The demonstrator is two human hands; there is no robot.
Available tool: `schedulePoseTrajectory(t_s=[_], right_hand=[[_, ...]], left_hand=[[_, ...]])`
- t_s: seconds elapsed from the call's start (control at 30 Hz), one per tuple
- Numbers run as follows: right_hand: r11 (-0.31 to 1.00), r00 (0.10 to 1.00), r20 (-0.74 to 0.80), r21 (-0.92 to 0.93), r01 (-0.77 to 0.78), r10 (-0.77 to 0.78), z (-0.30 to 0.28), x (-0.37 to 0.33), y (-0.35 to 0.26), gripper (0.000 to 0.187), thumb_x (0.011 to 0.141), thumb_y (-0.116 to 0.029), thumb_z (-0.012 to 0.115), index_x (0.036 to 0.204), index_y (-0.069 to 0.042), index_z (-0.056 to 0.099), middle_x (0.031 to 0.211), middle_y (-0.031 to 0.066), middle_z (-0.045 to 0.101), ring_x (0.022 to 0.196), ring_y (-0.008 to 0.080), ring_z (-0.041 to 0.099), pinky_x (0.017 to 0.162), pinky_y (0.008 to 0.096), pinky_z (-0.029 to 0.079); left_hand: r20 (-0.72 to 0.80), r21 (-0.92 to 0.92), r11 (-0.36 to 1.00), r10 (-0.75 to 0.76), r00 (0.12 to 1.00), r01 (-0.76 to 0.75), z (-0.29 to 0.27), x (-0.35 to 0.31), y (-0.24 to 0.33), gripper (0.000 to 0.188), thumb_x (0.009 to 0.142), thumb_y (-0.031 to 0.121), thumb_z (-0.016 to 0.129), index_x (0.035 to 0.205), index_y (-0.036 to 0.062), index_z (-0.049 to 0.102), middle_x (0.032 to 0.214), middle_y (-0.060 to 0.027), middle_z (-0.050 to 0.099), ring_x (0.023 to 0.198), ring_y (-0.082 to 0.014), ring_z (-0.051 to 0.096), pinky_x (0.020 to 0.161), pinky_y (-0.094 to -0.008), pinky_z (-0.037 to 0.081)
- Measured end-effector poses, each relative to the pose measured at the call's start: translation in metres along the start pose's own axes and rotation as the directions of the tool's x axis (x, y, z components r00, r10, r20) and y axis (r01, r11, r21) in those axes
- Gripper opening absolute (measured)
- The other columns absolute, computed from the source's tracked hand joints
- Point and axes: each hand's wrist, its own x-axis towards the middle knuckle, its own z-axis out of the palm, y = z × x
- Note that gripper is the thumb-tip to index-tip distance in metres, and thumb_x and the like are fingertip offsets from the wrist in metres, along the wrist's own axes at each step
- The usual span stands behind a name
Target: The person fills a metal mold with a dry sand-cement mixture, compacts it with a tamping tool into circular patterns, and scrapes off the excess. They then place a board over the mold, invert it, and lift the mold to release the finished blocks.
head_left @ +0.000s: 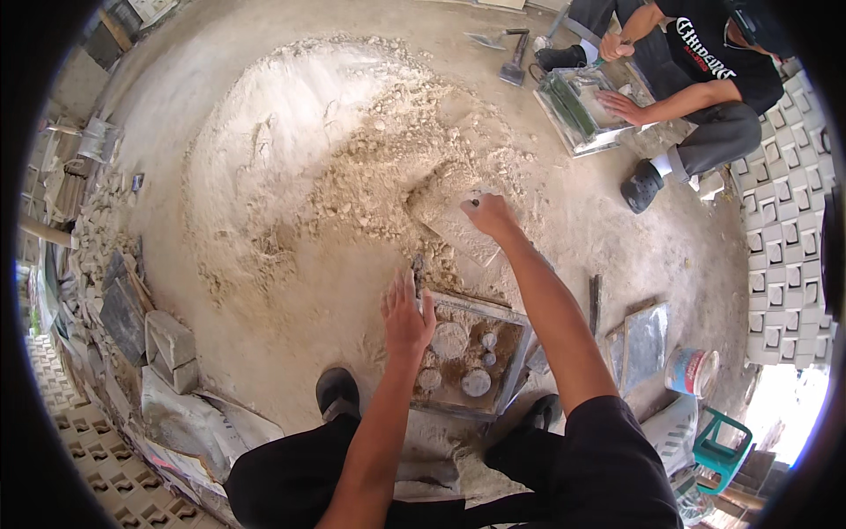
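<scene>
My right hand is closed round a short handle with a dark end, at the edge of the sand pile. Under it lies a flat, square-edged shovel blade coated and loaded with pale sand; the join between handle and blade is hidden by my hand. My left hand has its fingers stretched out, resting at the upper left corner of a square moulding frame. Packed brown sand fills that frame, with several pale round discs of different sizes set in it.
At the far right a co-worker crouches over another frame. A hammer-like tool and a trowel lie nearby. Flat boards, a bucket and a green stool stand right; concrete blocks stand left.
</scene>
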Motion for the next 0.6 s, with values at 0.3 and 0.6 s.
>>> schedulePoseTrajectory(t_s=[0.3, 0.6], right_hand=[[0.976, 0.985, -0.076, -0.169, 0.138, -0.152, -0.036, -0.040, 0.014, 0.052, 0.081, -0.049, 0.057, 0.089, 0.001, 0.069, 0.088, 0.0266, 0.067, 0.085, 0.0403, 0.066, 0.079, 0.0480, 0.051], [0.990, 0.986, -0.109, -0.072, 0.122, -0.129, -0.020, -0.043, 0.019, 0.047, 0.080, -0.047, 0.055, 0.093, -0.006, 0.071, 0.086, 0.0197, 0.069, 0.082, 0.0365, 0.067, 0.075, 0.0472, 0.052]], left_hand=[[-0.046, -0.051, 0.998, -0.024, 0.999, 0.022, 0.007, 0.004, 0.002, 0.051, 0.098, 0.037, 0.039, 0.138, 0.0057, 0.043, 0.145, -0.0212, 0.040, 0.132, -0.0364, 0.040, 0.110, -0.0487, 0.027], [-0.051, -0.019, 1.000, -0.022, 0.998, 0.021, 0.002, 0.001, 0.001, 0.051, 0.098, 0.037, 0.040, 0.137, 0.0048, 0.045, 0.143, -0.0181, 0.044, 0.130, -0.0360, 0.042, 0.109, -0.0480, 0.028]])
